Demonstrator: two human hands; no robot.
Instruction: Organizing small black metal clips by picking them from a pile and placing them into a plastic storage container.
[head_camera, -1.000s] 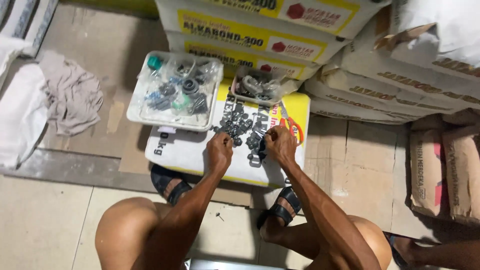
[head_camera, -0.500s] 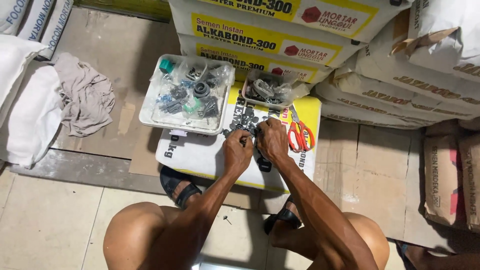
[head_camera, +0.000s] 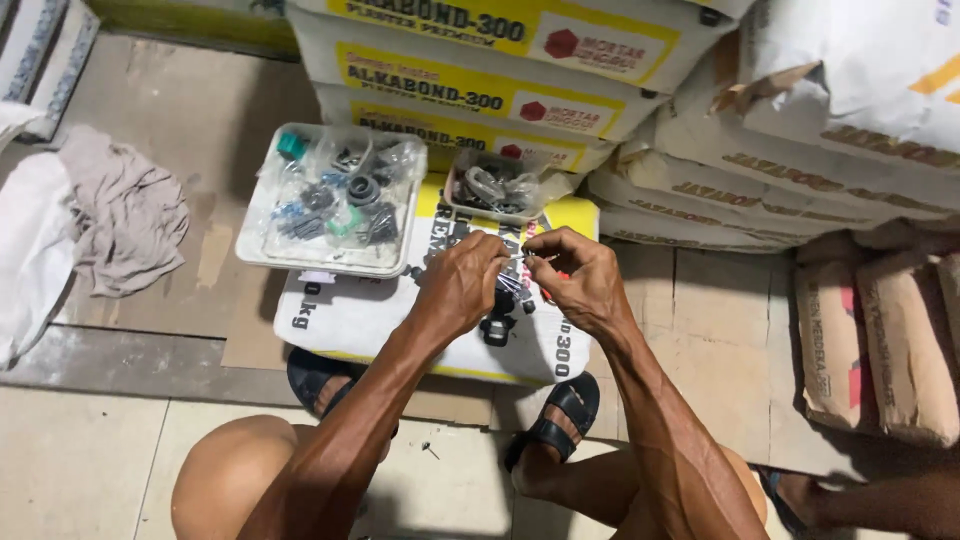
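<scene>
Small thin metal screw (head_camera: 521, 257) pinched between fingertips of both hands, held just above the flat white-and-yellow printed sack (head_camera: 350, 315) lying on the floor. Left hand (head_camera: 462, 283) closed narrow on one end of the piece; right hand (head_camera: 585, 280) closed narrow on the other, fingertips of the two hands almost touching. Exact form of the piece too small to confirm. Directly beneath the hands: scatter of small dark metal fittings (head_camera: 497, 325) on the sack, toward its right half. At the sack's far left corner: clear rectangular plastic tray (head_camera: 262, 255) filled with grey, blue and green fittings in clear bags. At the sack's far edge, right of the tray: smaller clear plastic tub (head_camera: 497, 186) of grey rings. Behind both: stacked white-and-yellow cement bags (head_camera: 480, 60); further paper sacks (head_camera: 900, 340) stacked at right. Crumpled grey cloth (head_camera: 125, 215) on the floor at left. Black sandals (head_camera: 555, 425) at the sack's near edge; one loose screw (head_camera: 430, 450) on the tiled floor between the feet.
</scene>
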